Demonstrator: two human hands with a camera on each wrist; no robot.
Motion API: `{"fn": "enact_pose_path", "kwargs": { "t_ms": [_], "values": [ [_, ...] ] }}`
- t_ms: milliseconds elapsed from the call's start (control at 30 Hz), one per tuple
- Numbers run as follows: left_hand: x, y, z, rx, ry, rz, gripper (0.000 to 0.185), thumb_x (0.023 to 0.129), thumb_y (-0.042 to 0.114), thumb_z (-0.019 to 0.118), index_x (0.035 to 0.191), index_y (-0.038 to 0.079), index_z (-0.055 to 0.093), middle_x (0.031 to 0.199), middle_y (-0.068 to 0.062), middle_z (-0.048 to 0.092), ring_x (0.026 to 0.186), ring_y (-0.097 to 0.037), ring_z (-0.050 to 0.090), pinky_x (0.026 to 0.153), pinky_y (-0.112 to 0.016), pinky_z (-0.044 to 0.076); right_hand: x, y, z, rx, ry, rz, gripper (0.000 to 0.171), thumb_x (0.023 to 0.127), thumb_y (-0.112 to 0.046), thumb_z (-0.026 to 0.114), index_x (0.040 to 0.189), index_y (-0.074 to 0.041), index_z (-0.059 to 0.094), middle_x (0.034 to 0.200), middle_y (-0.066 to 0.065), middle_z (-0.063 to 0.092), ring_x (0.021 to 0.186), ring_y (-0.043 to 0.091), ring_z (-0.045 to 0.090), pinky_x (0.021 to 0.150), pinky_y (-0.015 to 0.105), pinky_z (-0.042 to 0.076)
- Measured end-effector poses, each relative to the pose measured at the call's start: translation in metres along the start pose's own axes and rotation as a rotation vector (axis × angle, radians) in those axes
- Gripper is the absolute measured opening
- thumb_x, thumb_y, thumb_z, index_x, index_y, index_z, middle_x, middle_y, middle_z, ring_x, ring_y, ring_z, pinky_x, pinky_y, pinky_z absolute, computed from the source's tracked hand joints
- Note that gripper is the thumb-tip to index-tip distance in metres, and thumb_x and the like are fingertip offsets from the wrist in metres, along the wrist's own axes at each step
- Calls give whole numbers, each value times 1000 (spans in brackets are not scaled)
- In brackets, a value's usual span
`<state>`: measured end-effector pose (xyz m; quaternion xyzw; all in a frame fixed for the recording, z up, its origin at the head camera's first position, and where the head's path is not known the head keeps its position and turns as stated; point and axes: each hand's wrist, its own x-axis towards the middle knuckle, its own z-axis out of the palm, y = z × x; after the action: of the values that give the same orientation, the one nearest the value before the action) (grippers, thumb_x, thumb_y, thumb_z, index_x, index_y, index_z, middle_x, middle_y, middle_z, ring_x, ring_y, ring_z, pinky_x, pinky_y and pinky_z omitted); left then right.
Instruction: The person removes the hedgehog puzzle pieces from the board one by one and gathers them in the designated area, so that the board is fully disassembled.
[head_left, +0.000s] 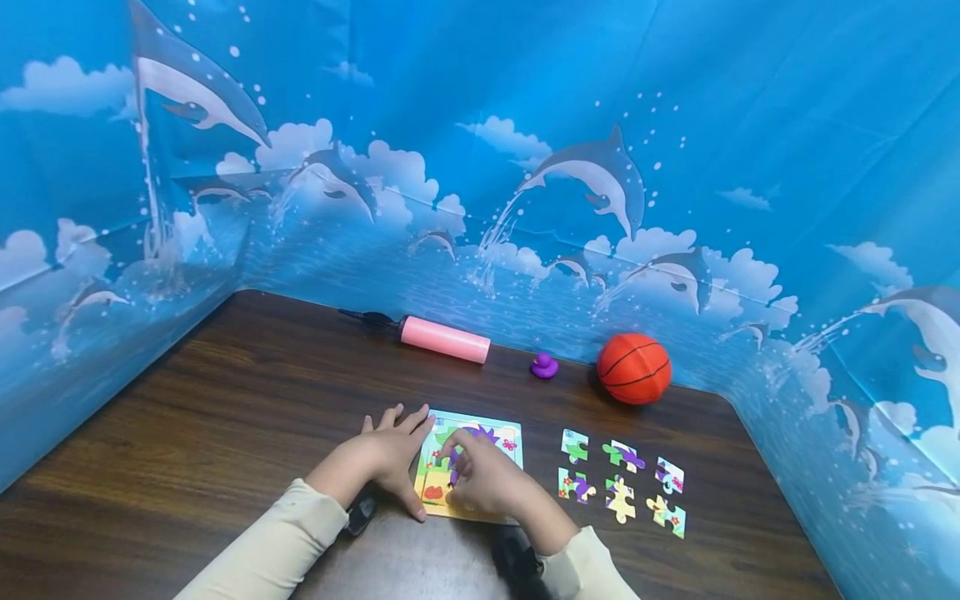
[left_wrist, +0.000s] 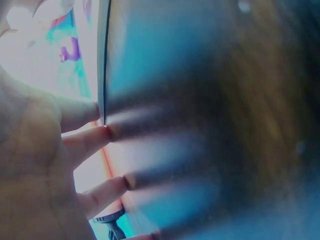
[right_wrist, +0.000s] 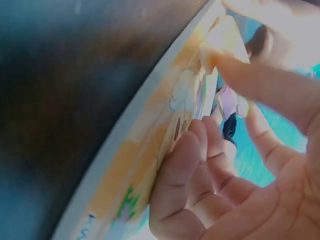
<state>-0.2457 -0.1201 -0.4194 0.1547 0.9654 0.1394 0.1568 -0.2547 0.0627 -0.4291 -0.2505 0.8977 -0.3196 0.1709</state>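
Observation:
A jigsaw board point(head_left: 512, 432) with a bright cartoon picture lies flat on the table in the head view. My left hand point(head_left: 381, 460) spreads its fingers along the board's left edge, thumb near the lower left corner. Over the board's lower middle is my right hand point(head_left: 483, 477), fingers bent. In the right wrist view it pinches a jigsaw piece point(right_wrist: 232, 42) between thumb and index finger, tilted up from the board. The other fingers rest close over the picture. The left wrist view shows the spread left fingers point(left_wrist: 90, 142) at the table surface.
To the right of the board several loose jigsaw pieces point(head_left: 620, 500) lie in two rows. Along the back stand a pink hand pump point(head_left: 445, 339), a purple rubber duck point(head_left: 543, 367) and a small orange basketball point(head_left: 634, 369). A blue dolphin-print curtain point(head_left: 480, 167) surrounds the dark wooden table point(head_left: 225, 400).

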Motion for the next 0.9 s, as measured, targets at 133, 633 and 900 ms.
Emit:
{"fn": "enact_pose_path", "kwargs": {
  "t_ms": [133,633,900],
  "values": [
    [0,0,-1,9,-5,-1,124,45,64,77,143,10,22,149,-10,14,133,-42,8,96,-69,9,-2,4,-2,185,30,-12,22,79,-1,63,95,-13,54,80,4,59,63,12,51,52,24,42],
    [7,-1,1,-31,-11,-30,115,53,66,72,143,11,25,149,-7,15,133,-39,9,96,-69,6,-63,59,-41,559,248,222,38,79,-26,69,103,2,60,89,9,67,80,20,65,66,36,54],
    [9,-1,2,-30,-3,-57,94,69,51,70,142,10,27,149,-8,17,133,-39,9,97,-68,8,-111,100,-55,499,331,340,33,77,-23,71,97,3,63,86,10,68,79,20,66,64,34,54]
  ]
}}
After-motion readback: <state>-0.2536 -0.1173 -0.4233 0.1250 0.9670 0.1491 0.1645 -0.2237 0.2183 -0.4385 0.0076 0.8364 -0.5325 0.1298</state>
